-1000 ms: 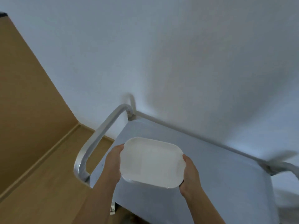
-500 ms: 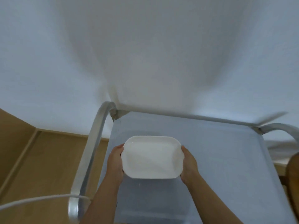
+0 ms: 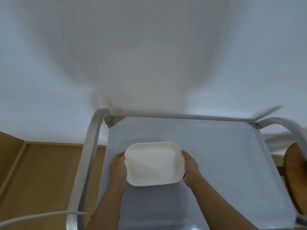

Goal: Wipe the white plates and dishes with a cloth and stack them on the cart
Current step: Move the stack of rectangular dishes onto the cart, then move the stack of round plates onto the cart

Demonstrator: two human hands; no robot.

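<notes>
Both hands on it now, left hand [image 3: 118, 166] and right hand [image 3: 190, 168] gripping the short ends of the white dish [image 3: 153, 163] over, perhaps just touching, the cart [image 3: 224, 163] top: rigid, glossy, likely slippery and breakable, best held by its rims

No text, label, brand, number or sign can be read anywhere in the view.
</notes>
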